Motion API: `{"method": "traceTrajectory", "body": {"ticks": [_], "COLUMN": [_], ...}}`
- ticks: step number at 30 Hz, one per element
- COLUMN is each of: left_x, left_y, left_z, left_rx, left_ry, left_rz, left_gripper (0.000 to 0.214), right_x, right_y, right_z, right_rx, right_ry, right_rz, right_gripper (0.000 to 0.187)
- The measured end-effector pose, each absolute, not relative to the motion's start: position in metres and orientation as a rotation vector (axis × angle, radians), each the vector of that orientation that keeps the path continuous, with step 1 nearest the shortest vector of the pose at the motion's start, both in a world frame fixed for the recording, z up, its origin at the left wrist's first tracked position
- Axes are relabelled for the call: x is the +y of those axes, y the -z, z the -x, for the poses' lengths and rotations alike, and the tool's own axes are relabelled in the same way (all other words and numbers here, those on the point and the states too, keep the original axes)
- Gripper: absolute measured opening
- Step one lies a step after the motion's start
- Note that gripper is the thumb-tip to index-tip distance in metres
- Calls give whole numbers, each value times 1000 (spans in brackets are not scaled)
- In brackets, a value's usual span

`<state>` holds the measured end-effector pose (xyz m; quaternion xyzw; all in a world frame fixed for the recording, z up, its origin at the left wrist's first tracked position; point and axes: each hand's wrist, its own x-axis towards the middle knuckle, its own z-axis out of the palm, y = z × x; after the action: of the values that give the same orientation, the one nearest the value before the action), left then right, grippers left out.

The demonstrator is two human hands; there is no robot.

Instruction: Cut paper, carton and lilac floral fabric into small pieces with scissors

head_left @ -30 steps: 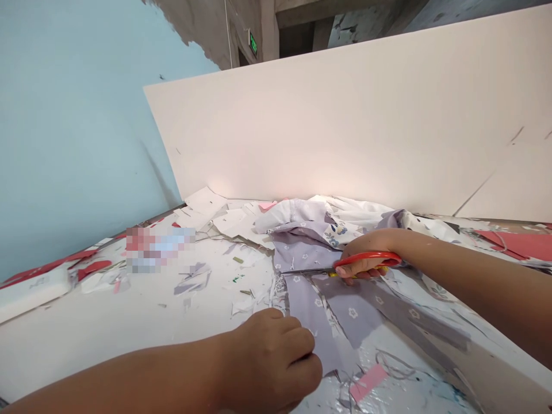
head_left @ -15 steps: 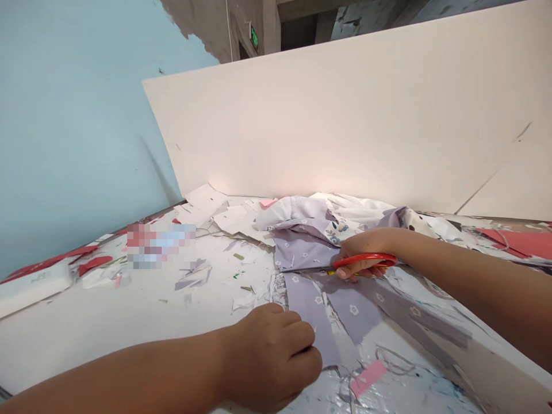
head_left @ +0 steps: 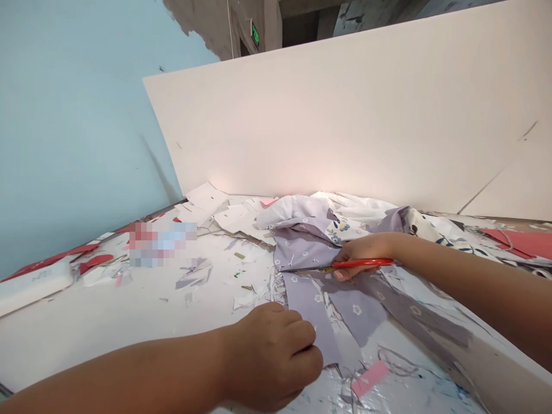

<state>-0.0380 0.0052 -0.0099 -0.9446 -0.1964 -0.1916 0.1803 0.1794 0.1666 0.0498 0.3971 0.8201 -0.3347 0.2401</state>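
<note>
My right hand (head_left: 360, 253) is wrapped around red-handled scissors (head_left: 362, 263). Their blades point left across a piece of lilac fabric with small white flowers (head_left: 302, 247), at a gap between its upper part and a lower strip (head_left: 310, 313). The blades look nearly together. Closer to me, my left hand (head_left: 276, 356) is a closed fist at the left edge of the lower strip. Its fingertips are turned under, so what they grip, if anything, is hidden. Crumpled white and floral cloth (head_left: 340, 224) lies just beyond the scissors.
Paper and cloth scraps (head_left: 194, 273) litter the white tabletop (head_left: 107, 322). A pink paper slip (head_left: 370, 379) and loose threads lie at the front. Red pieces (head_left: 521, 241) are at the right. A tall white board (head_left: 336, 126) stands behind, beside a blue wall (head_left: 77, 126).
The scissors' red handles have come together and the blades have closed at the gap in the lilac fabric. My left hand has stayed almost still.
</note>
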Motion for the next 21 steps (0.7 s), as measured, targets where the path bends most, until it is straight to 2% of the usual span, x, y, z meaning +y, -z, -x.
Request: {"method": "traceTrajectory", "body": {"ticks": [6,21], "left_x": [5,5], "left_y": [11,9], "left_z": [38,38], "left_rx": [-556,-558], "left_ry": [502,583], "left_rz": [2676,2685], "left_gripper": [5,3], "right_x": [159,158], "right_y": [-53,-59], "right_z": [-173,-157], "right_rx": [2112,2096], "right_ry": [956,955], "right_rz": [-1185,-1135], "right_gripper": [60,56]}}
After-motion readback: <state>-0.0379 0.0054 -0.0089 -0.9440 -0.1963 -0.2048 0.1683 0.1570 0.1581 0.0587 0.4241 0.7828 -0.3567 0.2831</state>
